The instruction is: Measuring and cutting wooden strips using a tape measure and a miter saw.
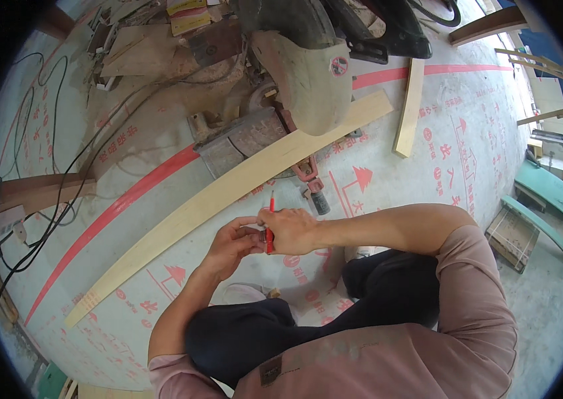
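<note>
My right hand (292, 230) is closed around a slim red pencil (272, 201), its pointed tip sticking up past the fingers. More red shows below the thumb side of that hand. Right against it, my left hand (229, 247) has its fingertips pinched together at the pencil's lower part. A small dark bit shows between those fingers, too small to name. Just beyond both hands, a long pale wooden board (191, 207) runs slantwise from the lower left across the base of a miter saw (241, 141). The saw's worn, pale blade guard (314, 83) hangs over the board.
A shorter wooden strip (409, 110) lies right of the saw. Black cables (72, 189) trail at the left to a power strip (3, 223). Scraps and boxes (141, 50) clutter the far left. Green curved pieces (551, 189) lie at the right. Printed sheeting (334, 199) covers the floor.
</note>
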### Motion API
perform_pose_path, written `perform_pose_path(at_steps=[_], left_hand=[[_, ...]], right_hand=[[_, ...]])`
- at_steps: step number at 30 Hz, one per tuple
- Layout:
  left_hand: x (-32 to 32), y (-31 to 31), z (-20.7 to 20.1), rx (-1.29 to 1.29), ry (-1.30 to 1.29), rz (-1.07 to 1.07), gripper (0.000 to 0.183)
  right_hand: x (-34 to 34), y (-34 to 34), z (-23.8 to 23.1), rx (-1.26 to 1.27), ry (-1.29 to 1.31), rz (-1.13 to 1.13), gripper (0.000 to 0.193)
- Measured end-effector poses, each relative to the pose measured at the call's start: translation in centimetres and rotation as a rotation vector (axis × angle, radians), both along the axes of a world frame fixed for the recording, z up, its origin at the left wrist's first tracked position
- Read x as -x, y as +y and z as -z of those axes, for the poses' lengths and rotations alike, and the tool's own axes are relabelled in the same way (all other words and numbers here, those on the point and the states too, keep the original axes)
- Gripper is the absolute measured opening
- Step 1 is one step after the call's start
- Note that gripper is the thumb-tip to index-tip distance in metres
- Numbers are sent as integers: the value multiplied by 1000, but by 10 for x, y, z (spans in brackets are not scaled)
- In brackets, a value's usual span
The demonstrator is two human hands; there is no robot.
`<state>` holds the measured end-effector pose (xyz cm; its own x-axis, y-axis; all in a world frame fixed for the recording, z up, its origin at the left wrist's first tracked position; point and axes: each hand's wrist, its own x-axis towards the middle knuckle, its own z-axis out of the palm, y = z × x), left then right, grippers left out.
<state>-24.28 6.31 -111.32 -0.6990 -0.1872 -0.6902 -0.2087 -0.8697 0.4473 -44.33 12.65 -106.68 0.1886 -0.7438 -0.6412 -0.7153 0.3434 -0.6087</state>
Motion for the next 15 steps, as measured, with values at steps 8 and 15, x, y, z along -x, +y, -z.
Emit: perform_pose_path(at_steps=[8, 15], left_hand=[[-113, -18, 8, 71, -118, -427, 20], [-455, -28, 32, 348, -756, -1760, 16]], right_hand=[[124, 41, 21, 111, 309, -588, 21], [339, 99, -23, 364, 522, -242, 4]])
